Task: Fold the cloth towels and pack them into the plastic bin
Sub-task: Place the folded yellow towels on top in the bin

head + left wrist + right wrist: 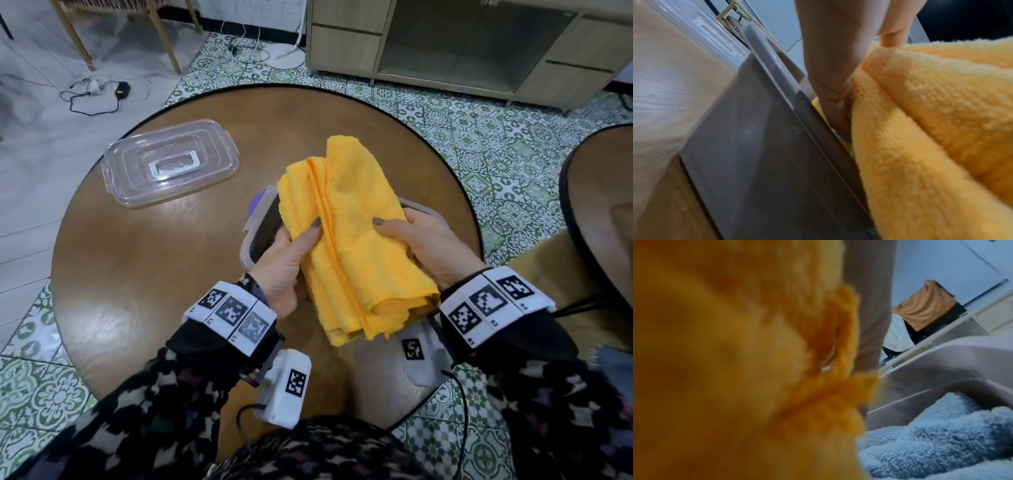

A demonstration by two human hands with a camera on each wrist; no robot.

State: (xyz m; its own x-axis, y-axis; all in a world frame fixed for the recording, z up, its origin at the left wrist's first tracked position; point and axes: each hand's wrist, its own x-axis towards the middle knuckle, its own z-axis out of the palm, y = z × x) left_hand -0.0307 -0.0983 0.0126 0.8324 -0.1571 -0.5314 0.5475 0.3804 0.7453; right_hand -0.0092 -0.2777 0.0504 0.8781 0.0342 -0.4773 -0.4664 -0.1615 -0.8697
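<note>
Plastic bin (251, 236) mostly hidden under the folded yellow towel (349, 240); left hand (287, 263) and right hand (428, 246) both grip the towel's sides.

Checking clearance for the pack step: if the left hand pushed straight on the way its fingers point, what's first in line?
The folded yellow towel: the left hand already holds it. Beyond its fingers the towel lies on, then likely the plastic bin underneath; depth is unclear.

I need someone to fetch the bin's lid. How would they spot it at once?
On the round wooden table, look at the far left edge, away from the hands and yellow towel. The lid lies there alone: clear plastic with a white handle in its middle.
</note>
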